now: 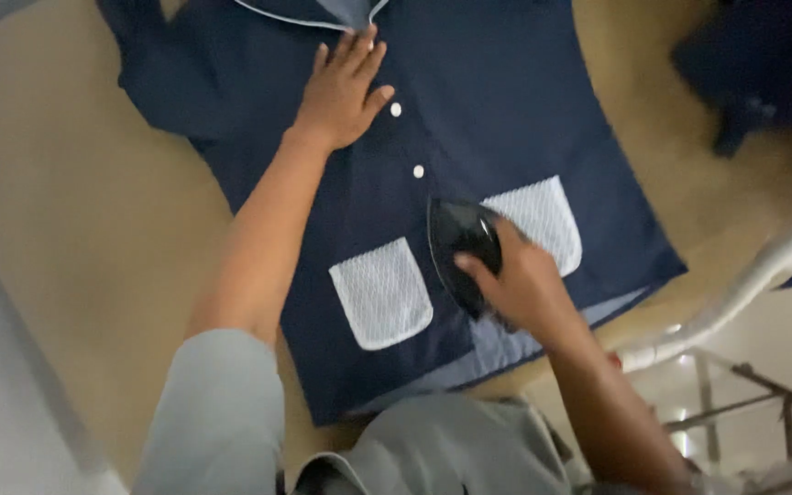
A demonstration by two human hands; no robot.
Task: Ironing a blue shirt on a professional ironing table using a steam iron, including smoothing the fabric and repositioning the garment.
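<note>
A dark garment point(763, 64) lies bunched at the tan surface's point(93, 229) far corner (a white metal frame point(744, 284) stands alongside).

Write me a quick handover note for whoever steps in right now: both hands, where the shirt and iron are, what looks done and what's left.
Left hand: flat on the navy shirt near the collar, pinning it down.
Right hand: gripping the black iron, which sits on the shirt front between the two white pockets.
Shirt lies spread on the tan ironing surface, buttoned, white buttons showing.
Done: shirt laid out. How much is pressed cannot be told.
Left: likely the rest of the front and the sleeve, bunched at top left.
</note>
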